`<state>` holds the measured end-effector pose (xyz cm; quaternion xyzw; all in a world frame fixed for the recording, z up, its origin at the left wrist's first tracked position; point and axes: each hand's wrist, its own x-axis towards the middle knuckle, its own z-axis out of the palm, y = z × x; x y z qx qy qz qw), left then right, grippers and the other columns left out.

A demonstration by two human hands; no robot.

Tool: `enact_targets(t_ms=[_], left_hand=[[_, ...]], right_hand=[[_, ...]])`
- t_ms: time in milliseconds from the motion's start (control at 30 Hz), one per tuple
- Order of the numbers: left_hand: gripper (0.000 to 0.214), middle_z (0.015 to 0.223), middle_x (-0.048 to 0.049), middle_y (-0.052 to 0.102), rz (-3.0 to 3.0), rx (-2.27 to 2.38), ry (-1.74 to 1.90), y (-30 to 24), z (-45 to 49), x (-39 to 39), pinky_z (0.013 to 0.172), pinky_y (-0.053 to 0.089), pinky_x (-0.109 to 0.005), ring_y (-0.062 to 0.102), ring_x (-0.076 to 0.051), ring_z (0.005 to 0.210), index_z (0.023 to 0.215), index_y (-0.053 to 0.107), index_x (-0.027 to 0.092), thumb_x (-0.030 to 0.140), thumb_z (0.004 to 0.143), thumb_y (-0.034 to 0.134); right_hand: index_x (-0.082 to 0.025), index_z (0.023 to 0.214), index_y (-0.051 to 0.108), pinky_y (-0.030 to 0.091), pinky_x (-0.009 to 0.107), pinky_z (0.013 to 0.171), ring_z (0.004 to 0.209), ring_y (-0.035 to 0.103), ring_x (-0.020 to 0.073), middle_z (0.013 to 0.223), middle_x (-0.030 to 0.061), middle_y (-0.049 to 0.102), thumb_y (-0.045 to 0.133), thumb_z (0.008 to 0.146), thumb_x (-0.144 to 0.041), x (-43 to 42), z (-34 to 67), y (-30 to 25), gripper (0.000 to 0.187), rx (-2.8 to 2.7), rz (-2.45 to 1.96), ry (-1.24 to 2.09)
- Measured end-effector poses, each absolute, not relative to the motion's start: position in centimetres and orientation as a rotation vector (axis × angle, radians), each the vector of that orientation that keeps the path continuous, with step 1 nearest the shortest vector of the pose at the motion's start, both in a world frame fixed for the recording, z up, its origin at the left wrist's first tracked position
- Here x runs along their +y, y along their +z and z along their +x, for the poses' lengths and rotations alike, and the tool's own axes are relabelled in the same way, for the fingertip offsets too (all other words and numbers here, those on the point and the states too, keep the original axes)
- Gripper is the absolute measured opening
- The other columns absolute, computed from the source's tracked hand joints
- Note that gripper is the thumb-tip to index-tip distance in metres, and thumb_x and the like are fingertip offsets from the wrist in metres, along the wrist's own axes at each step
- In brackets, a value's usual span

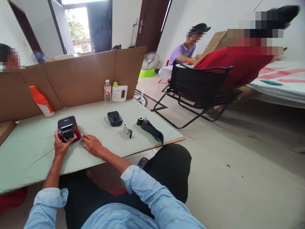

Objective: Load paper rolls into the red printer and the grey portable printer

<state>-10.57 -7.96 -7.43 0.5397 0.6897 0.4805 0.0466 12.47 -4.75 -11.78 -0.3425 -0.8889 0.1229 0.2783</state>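
Note:
A red and black label printer (68,128) sits on the pale green tabletop (28,152). My left hand (60,144) wraps round its near left side, thumb and fingers against the casing. Just right of the printer, my right hand (93,144) lies flat on the table with fingers spread, holding nothing. A smaller dark blue printer (114,118) rests further back. Beyond my right hand lie a white paper roll (124,127), a small black roll (139,121) and a black strip of tape (152,129) trailing to the table's edge.
A cardboard screen (83,74) walls the table's back. Against it stand an orange bottle (42,101), a clear water bottle (107,91) and a white jug (119,93). A black folding chair (200,89) holds a person in red at the right; another person sits beyond.

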Motion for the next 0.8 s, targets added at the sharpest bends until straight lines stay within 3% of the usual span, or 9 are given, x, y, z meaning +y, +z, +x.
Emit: enact_targets(t_ms=[267, 600, 800], left_hand=[[0.117, 0.133, -0.018, 0.071, 1.664, 2.084, 1.483, -7.6, -10.9, -8.3, 0.098, 0.06, -0.053, 0.073, -0.038, 0.115, 0.161, 0.038, 0.022, 0.056, 0.063, 0.092], [0.117, 0.136, -0.0189, 0.069, 1.664, 2.086, 1.473, -7.5, -10.8, -8.6, 0.098, 0.06, -0.052, 0.073, -0.037, 0.116, 0.162, 0.036, 0.021, 0.055, 0.064, 0.091], [0.118, 0.133, -0.0177, 0.07, 1.662, 2.109, 1.447, -7.4, -10.6, -8.4, 0.099, 0.06, -0.051, 0.072, -0.036, 0.115, 0.162, 0.036, 0.022, 0.053, 0.064, 0.092]], right_hand=[[-0.018, 0.131, 0.068, 0.05, 0.05, 0.118, 0.139, 0.06, 0.0315, 0.149, 0.0173, 0.063, 0.071, 0.102, -0.031, -5.5, 12.9, -11.6, 0.032, -2.386, -0.872, 0.287], [-0.015, 0.136, 0.068, 0.048, 0.051, 0.121, 0.143, 0.058, 0.0328, 0.153, 0.0207, 0.062, 0.073, 0.101, -0.029, -5.5, 17.1, -12.8, 0.039, -2.383, -0.985, 0.245], [-0.015, 0.134, 0.069, 0.047, 0.052, 0.12, 0.142, 0.058, 0.0319, 0.152, 0.0199, 0.062, 0.068, 0.103, -0.027, -5.1, 22.5, -13.1, 0.033, -2.29, -1.159, 0.227]])
